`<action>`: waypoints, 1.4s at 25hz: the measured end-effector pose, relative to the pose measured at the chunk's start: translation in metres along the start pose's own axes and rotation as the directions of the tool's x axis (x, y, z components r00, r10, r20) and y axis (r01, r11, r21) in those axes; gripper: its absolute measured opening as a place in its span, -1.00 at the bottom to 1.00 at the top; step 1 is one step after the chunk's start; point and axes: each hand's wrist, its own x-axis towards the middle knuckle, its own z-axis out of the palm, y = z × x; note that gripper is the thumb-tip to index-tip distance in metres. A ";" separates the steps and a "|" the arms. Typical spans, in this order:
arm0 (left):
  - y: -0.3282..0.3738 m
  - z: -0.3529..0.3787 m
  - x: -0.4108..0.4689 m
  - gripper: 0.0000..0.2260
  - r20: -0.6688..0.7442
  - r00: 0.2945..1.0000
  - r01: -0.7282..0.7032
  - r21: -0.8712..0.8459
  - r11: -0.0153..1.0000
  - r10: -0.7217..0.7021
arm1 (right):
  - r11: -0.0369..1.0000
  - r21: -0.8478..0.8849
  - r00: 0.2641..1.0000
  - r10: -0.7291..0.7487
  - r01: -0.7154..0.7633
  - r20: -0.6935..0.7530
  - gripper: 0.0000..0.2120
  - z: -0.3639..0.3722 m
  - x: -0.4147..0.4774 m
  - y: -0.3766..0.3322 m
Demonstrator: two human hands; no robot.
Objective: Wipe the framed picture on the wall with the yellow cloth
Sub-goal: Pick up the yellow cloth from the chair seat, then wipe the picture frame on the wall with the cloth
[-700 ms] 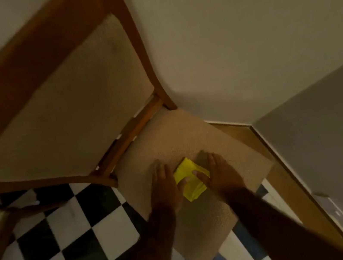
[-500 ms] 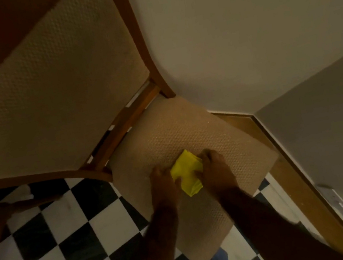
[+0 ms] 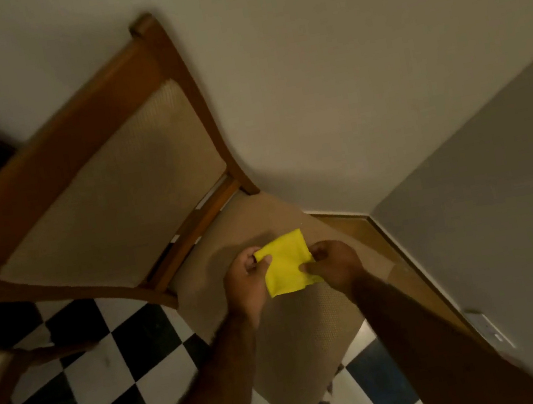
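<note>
We hold the small folded yellow cloth above the beige woven chair seat, left hand and right hand pinching its edges; no framed picture in view, wiping not begun.

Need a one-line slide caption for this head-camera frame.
Left hand and right hand hold a folded yellow cloth above a beige upholstered wooden chair; no framed picture visible.
</note>
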 end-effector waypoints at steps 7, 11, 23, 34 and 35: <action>0.149 -0.001 -0.068 -0.79 -0.009 0.955 -0.296 -0.060 0.953 0.296 | 0.984 0.092 0.982 -0.143 0.155 -0.119 -0.68 -0.134 -0.107 -0.083; 0.247 0.019 -0.122 -0.73 -0.007 0.907 -0.417 -0.156 0.895 0.422 | 0.961 0.123 0.952 -0.216 0.246 -0.217 -0.69 -0.224 -0.181 -0.124; 0.505 0.061 -0.313 -0.71 0.008 0.612 -0.740 -0.349 0.575 0.791 | 0.843 0.087 0.742 -0.413 0.531 -0.528 -0.67 -0.432 -0.405 -0.205; 0.702 0.062 -0.528 -0.71 -0.095 0.207 -0.866 -0.480 0.137 0.974 | 0.803 -0.259 0.305 -0.470 0.536 -0.828 -0.75 -0.569 -0.651 -0.283; 0.718 0.062 -0.550 -0.72 -0.103 0.170 -0.869 -0.485 0.099 0.980 | 0.795 -0.276 0.261 -0.470 0.540 -0.843 -0.75 -0.580 -0.676 -0.286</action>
